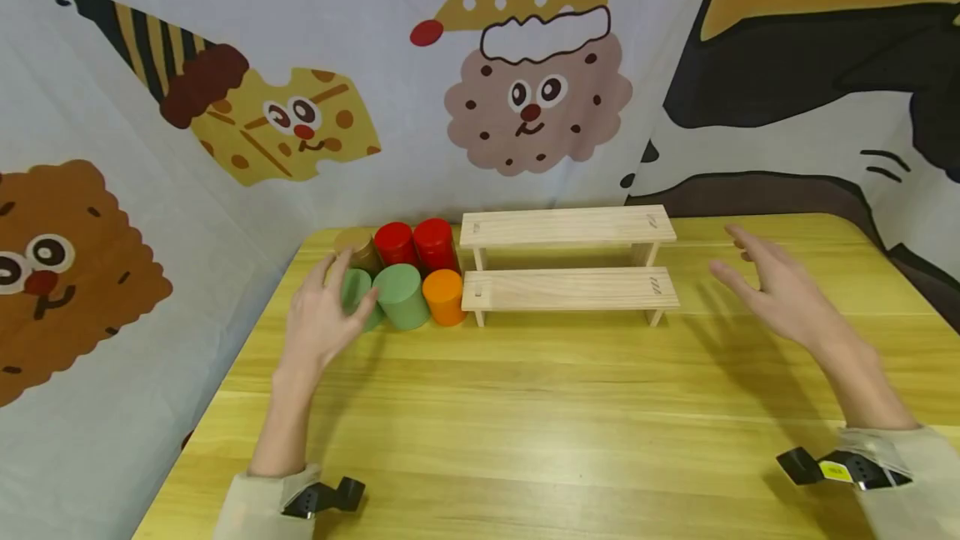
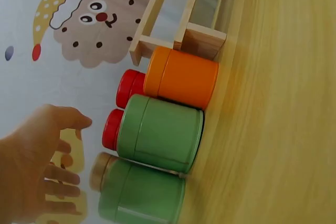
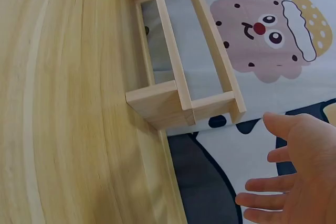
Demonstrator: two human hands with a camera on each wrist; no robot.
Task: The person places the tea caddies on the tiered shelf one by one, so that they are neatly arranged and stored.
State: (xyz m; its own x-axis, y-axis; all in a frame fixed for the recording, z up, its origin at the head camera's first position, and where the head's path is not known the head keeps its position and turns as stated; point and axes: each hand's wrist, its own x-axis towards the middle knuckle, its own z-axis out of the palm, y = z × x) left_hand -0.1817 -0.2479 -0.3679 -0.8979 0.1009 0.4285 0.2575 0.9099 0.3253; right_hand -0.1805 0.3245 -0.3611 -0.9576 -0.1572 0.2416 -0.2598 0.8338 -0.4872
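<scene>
My left hand (image 1: 324, 315) hovers by the left green canister (image 1: 357, 290), fingers spread and holding nothing. Beside that canister stands a second green canister (image 1: 402, 297), then an orange canister (image 1: 444, 298). Behind them are two red canisters (image 1: 394, 242) and a tan one (image 1: 360, 248), partly hidden by the front row. A two-tier wooden rack (image 1: 570, 288) stands right of the orange canister, both its shelves bare. My right hand (image 1: 780, 286) is held in the air to the right of the rack, its fingers apart with nothing between them.
Everything stands on a wooden table (image 1: 540, 415), near its back edge. A cloth backdrop (image 1: 405, 123) with cartoon figures hangs behind it and along the left side. Each wrist carries a small black camera (image 1: 322, 497) on a strap.
</scene>
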